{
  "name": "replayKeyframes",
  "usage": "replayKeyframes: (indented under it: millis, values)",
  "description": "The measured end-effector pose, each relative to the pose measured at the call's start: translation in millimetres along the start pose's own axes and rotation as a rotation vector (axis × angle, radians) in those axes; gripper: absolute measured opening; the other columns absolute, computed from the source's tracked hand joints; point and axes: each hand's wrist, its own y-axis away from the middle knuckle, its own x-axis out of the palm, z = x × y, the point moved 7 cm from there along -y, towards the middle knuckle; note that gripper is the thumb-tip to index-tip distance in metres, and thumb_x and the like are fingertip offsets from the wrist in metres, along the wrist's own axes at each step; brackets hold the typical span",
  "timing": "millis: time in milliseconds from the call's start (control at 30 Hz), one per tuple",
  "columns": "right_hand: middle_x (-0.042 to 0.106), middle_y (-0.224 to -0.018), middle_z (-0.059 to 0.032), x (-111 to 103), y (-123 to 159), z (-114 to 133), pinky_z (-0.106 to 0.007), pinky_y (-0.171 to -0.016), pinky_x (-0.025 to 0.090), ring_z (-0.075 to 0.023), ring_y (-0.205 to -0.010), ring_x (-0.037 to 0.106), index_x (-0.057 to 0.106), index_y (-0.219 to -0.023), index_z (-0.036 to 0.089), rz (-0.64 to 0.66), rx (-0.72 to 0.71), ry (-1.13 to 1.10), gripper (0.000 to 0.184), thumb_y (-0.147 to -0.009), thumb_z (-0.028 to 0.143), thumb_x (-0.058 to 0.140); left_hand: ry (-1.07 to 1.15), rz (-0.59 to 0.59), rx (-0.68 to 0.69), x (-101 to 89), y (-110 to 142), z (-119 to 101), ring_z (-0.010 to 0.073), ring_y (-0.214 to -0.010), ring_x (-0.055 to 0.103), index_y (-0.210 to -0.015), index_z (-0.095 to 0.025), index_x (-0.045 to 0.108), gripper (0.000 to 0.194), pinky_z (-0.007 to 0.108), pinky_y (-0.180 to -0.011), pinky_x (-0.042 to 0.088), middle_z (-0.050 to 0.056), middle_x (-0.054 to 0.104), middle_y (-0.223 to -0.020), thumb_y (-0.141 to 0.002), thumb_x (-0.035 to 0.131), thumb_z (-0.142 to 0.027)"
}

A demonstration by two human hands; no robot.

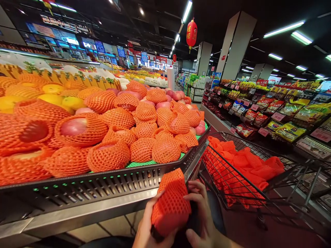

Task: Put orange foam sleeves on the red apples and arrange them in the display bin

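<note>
Low in front of me, my left hand (148, 222) grips a foam-netted apple (168, 224) from the left and below. Its orange foam net (174, 194) stands up above the fruit like a loose tube, and smooth red shows at the lower end. My right hand (203, 215) is curved beside it, fingers apart, with fingertips at the net's right edge and the thumb lower down, away from it. Just beyond both hands, many apples in similar orange nets (167, 150) are heaped in a black slatted display tray (103, 187).
To the right stands a black wire shopping cart (232, 172) filled with empty-looking orange foam nets (245, 162). A metal rail (85, 217) runs along the display front. Shelves of packaged food (289, 132) line the right side. Yellow fruit (53, 89) lies at the left.
</note>
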Motion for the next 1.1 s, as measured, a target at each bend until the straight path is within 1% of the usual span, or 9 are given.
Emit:
replayKeyframes:
  millis: [100,200,300,400,567,700,833,1000,1100]
  values:
    - [0.053,-0.141,-0.0117,-0.7,-13.6,18.1,-0.054,-0.112,0.043,-0.0326,-0.131,0.05,0.058,-0.142,0.032,0.017,-0.116,0.223,0.055,-0.089,0.041,0.071,-0.198,0.005,0.065,-0.9,-1.3,-1.3,0.0297,-0.114,0.071,-0.14,-0.027,0.048,0.062,0.042,-0.094,0.057,0.01,0.069,-0.133,-0.081,0.063,-0.039]
    - [0.072,-0.114,-0.0066,7.2,-29.0,23.7,-0.044,-0.097,0.054,-0.0243,-0.108,0.062,0.069,-0.128,0.032,0.103,-0.145,0.295,0.035,-0.094,0.024,0.071,-0.277,-0.035,0.069,-0.3,-0.8,-2.1,0.0279,-0.101,0.076,-0.146,-0.026,0.044,0.069,0.038,-0.083,0.06,0.01,0.073,-0.126,-0.08,0.057,-0.037]
    - [0.076,-0.094,-0.0056,8.3,-38.3,31.4,-0.035,-0.081,0.06,-0.0191,-0.089,0.067,0.073,-0.114,0.025,0.069,-0.24,0.329,0.016,-0.101,0.024,0.064,-0.247,-0.077,-0.029,-0.6,-1.7,1.8,0.0272,-0.088,0.077,-0.15,-0.024,0.039,0.08,0.037,-0.072,0.06,0.01,0.075,-0.121,-0.074,0.059,-0.041]
    - [0.076,-0.081,-0.0048,13.5,-32.7,46.4,-0.029,-0.065,0.058,-0.0165,-0.073,0.068,0.071,-0.108,0.019,0.053,-0.458,0.359,0.018,-0.106,0.027,0.055,-0.163,-0.088,-0.185,-3.4,-3.6,10.2,0.0265,-0.085,0.076,-0.151,-0.028,0.039,0.086,0.035,-0.07,0.06,0.005,0.077,-0.113,-0.07,0.064,-0.045]
    - [0.08,-0.082,-0.0005,32.5,-2.5,48.0,-0.026,-0.074,0.06,-0.0161,-0.075,0.071,0.066,-0.121,0.021,0.153,-0.676,0.382,0.019,-0.105,0.028,0.058,0.03,-0.244,-0.366,-25.2,-3.9,34.4,0.025,-0.077,0.075,-0.125,-0.029,0.059,0.053,0.033,-0.064,0.059,0.001,0.079,-0.094,-0.076,0.067,-0.048]
    - [0.072,-0.114,-0.0108,15.4,7.7,16.9,-0.044,-0.094,0.059,-0.0267,-0.106,0.069,0.05,-0.147,0.03,-0.099,-0.419,0.264,0.049,-0.101,0.041,0.06,0.372,-0.286,-0.379,-28.3,-12.8,63.3,0.0251,-0.061,0.071,-0.103,-0.024,0.064,0.068,0.035,-0.055,0.061,0.0,0.077,-0.077,-0.048,0.091,-0.055]
    - [0.062,-0.129,-0.0135,16.8,1.9,-22.6,-0.043,-0.1,0.057,-0.0278,-0.122,0.063,0.052,-0.142,0.027,-0.068,-0.007,-0.021,0.053,-0.097,0.054,0.063,0.435,-0.283,-0.495,-20.1,-21.7,88.5,0.029,-0.064,0.073,-0.086,-0.023,0.069,0.067,0.041,-0.056,0.064,0.004,0.074,-0.069,-0.05,0.08,-0.079]
    - [0.068,-0.099,-0.0062,12.7,-10.4,-28.0,-0.031,-0.082,0.058,-0.0185,-0.094,0.068,0.066,-0.106,0.024,-0.173,0.018,-0.122,0.019,-0.106,0.039,0.053,0.363,-0.171,-0.518,-5.1,-27.2,89.4,0.0319,-0.071,0.074,-0.084,-0.024,0.071,0.059,0.045,-0.061,0.065,0.005,0.073,-0.069,-0.061,0.075,-0.079]
    - [0.065,-0.085,-0.0027,5.7,-11.9,-20.4,-0.027,-0.071,0.054,-0.0156,-0.08,0.065,0.063,-0.099,0.023,-0.248,-0.055,-0.017,0.017,-0.107,0.029,0.049,0.324,-0.133,-0.55,-0.9,-35.2,90.4,0.0354,-0.081,0.075,-0.09,-0.026,0.072,0.056,0.047,-0.063,0.065,0.005,0.075,-0.076,-0.057,0.082,-0.07]
